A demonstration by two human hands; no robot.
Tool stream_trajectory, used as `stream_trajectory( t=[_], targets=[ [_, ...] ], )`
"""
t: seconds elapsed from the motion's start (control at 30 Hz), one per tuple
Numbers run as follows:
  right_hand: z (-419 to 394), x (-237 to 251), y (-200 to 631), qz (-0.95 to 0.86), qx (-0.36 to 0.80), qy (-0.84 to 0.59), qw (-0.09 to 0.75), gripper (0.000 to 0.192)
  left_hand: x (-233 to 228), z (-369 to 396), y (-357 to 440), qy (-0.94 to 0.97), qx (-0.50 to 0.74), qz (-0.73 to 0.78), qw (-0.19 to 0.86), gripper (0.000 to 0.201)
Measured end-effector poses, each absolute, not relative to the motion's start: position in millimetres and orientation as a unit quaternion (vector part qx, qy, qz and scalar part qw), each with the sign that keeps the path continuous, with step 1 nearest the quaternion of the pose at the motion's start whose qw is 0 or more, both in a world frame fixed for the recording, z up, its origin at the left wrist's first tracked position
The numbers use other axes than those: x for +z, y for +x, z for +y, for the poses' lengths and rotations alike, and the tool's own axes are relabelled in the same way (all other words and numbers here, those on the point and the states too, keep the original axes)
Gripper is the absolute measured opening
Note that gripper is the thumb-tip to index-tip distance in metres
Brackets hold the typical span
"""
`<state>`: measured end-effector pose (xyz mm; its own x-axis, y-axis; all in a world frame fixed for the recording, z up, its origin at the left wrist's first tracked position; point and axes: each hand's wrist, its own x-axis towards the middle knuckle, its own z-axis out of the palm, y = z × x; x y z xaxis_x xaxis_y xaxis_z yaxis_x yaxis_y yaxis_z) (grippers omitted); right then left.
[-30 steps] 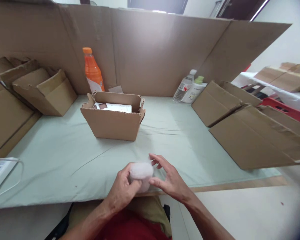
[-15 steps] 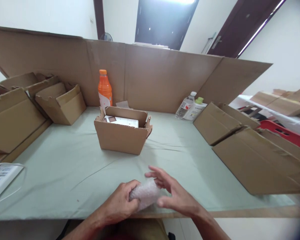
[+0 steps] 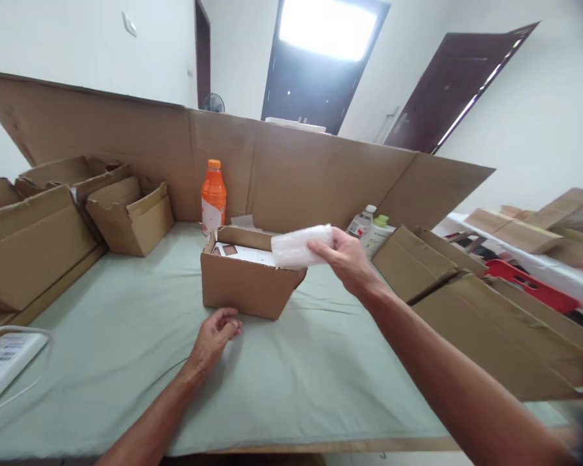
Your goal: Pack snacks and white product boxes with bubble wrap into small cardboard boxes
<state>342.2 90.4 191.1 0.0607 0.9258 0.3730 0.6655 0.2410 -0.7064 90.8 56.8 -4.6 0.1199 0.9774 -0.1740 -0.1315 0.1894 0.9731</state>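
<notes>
My right hand [image 3: 347,259] grips a bubble-wrap bundle [image 3: 298,247] by its right end, with the thumb on the near side. The bundle is held over the right end of a small open cardboard box [image 3: 243,285]. Inside that box lies a white package [image 3: 252,256] with brown squares printed on it. Just in front of the box's lower front wall, my left hand [image 3: 218,333] rests near the cloth, its fingers loosely bent and nothing in them. Whether its fingertips touch the box I cannot tell.
Behind the box stands an orange bottle [image 3: 214,197]. A clear bottle [image 3: 361,222] and a white bottle with a green cap [image 3: 377,236] are at the back right. Cardboard boxes [image 3: 131,217] line the left, more boxes [image 3: 495,330] the right. A power strip [image 3: 12,362] lies left.
My right hand has carried the bubble-wrap bundle from the near table edge up and forward to the box. My left hand has let go of it and moved forward and left.
</notes>
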Motion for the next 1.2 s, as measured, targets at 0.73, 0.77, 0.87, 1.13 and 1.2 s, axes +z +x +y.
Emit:
stream_trajectory(
  t=[0.73, 0.77, 0.87, 1.13, 1.2],
  targets=[
    [124.1, 197.7, 286.7, -0.685, -0.06, -0.723, -0.072, 0.031, -32.6, 59.9, 94.3, 0.453, 0.472, 0.465, 0.597, 0.037],
    [123.6, 197.1, 283.3, -0.689, -0.057, -0.718, -0.081, 0.026, -31.7, 59.9, 93.9, 0.454, 0.47, 0.467, 0.595, 0.037],
    [124.6, 194.0, 275.2, -0.707, -0.037, -0.699, -0.1, 0.015, -27.5, 60.2, 93.2, 0.456, 0.467, 0.474, 0.591, 0.038],
    [105.7, 198.9, 301.2, -0.742, -0.036, -0.67, 0.008, 0.023, -16.8, 49.3, 83.7, 0.482, 0.471, 0.504, 0.54, 0.044],
    [85.4, 192.7, 321.3, -0.735, -0.054, -0.665, 0.126, 0.029, -10.8, 43.3, 69.0, 0.496, 0.489, 0.532, 0.482, 0.043]
  ],
)
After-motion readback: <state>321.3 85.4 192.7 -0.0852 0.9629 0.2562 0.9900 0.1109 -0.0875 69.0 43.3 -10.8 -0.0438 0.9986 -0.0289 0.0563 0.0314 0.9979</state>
